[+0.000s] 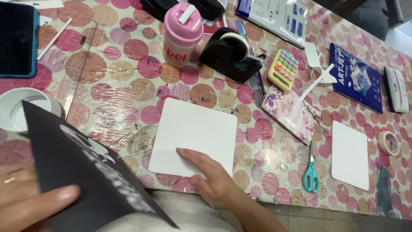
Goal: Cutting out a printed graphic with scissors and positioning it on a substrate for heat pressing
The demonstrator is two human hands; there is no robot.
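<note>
Head view: While I look down at the table with its pink and brown dotted cover, both my hands are low in the picture.
My left hand: my left hand pinches a black sheet with white print, thumb on top, closed on its lower edge; the sheet tilts up toward me.
My right hand: my right hand lies flat and open, fingers pressing the near edge of a white square card with rounded corners; it grips nothing.
White card: flat on the table, in the middle, just ahead of me.
Beyond the card: a pink bottle and a black tape dispenser stand side by side.
To the right: teal-handled scissors, a second white card, a roll of tape, a pastel calculator.
To the left: a white cup, a clear ruler, a tablet.
</note>
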